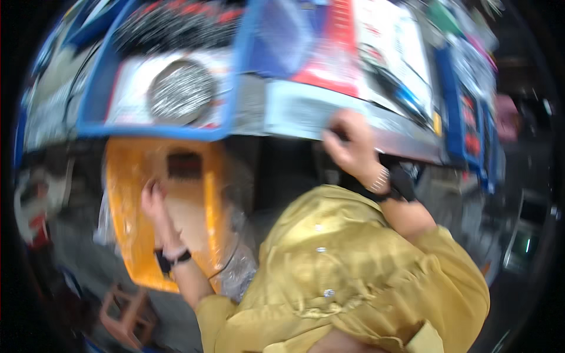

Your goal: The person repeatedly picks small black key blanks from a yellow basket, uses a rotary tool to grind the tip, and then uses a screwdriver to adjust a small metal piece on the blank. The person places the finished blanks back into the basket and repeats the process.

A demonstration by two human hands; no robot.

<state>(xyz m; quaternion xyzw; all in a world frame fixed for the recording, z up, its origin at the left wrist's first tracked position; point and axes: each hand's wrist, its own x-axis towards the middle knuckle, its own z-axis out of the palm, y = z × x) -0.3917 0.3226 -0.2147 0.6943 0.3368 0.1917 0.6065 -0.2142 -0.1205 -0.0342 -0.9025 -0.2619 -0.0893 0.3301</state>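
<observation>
Yellow bin [119, 226]: at the person's left, just below the front edge of the bench [406, 143], its long sides running away from the person.
Bin's inside: a brown surface [194, 226] low down and a dark rectangular patch [184, 165] near the far end, too blurred to name.
Left hand [154, 203]: over the bin's inside, nearer its left wall; fingers bent inward, partly closed. Blur hides the fingertips, so whether it has hold of anything or touches the bin cannot be told.
Left wrist: dark band [165, 260].
Beside the bin: clear plastic [240, 267] along its lower right side.
Right hand [353, 144]: at the bench edge, near the right end of a pale flat packet [300, 110]; thumb and fingers loosely curled with a small gap between. Any hold or touch cannot be told through the blur.
Right wrist: light bracelet [381, 180] and a black band [402, 183].
Blue tray [153, 130]: on the bench beyond the bin, with a round tin [181, 91] of shiny small pieces, and dark pieces with red parts [182, 26] behind.
Bench, farther right: red sheet [340, 50], white sheet [406, 35], blue boxes [456, 126].
Floor, lower left: brown stool [126, 317].
</observation>
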